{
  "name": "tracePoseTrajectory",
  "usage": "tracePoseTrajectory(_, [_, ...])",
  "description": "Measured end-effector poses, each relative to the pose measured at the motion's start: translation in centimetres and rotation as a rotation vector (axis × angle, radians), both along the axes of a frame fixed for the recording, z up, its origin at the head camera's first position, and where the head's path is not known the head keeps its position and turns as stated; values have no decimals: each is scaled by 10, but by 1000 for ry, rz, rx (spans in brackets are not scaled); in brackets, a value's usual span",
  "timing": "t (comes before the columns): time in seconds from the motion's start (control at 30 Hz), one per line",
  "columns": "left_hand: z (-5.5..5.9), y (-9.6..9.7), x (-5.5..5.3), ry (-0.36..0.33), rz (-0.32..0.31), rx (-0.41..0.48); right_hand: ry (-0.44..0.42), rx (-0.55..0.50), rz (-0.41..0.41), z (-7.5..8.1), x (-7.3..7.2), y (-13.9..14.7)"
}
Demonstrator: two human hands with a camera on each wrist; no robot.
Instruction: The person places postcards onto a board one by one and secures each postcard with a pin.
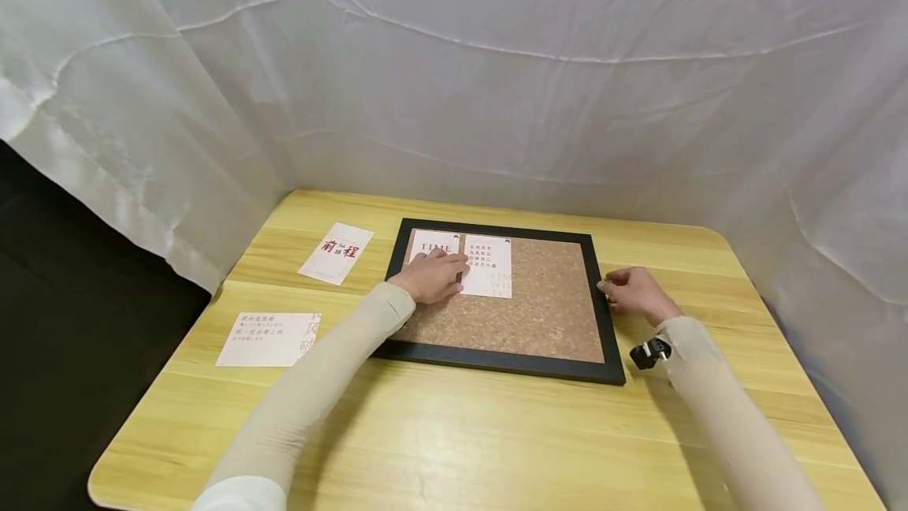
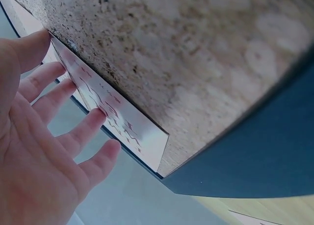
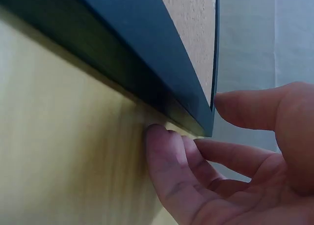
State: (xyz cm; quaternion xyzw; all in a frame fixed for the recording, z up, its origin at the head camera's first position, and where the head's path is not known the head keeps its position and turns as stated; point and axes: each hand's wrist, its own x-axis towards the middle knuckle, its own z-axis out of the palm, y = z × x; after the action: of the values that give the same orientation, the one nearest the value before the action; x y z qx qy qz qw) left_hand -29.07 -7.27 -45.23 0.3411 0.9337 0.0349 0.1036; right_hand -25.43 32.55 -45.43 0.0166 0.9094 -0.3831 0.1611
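Observation:
A cork board [image 1: 546, 306] in a black frame lies on the table, with two printed cards on its upper left part. My left hand [image 1: 431, 274] reaches over the left card [image 1: 436, 239], which bears the word TIME and is partly covered. Its fingertips touch the right card [image 1: 489, 278], printed with red characters. In the left wrist view the fingers [image 2: 81, 134] are spread and loosely bent, thumb tip at the card's edge. At the board's right side, my right hand [image 1: 638, 292] holds the black frame [image 3: 142, 43], thumb at its top edge and fingers low against its side.
Two more cards lie on the table left of the board: one with large red and black characters [image 1: 336, 253], one with several lines of text [image 1: 258, 340], partly behind the left sleeve. A pale curtain [image 1: 539, 101] hangs behind the wooden table [image 1: 454, 440].

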Motion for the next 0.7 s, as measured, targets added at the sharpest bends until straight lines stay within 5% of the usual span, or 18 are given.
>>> tracePoseTrajectory(0.7, [0, 3, 0, 24, 13, 19, -30, -96, -24, -5, 6, -3])
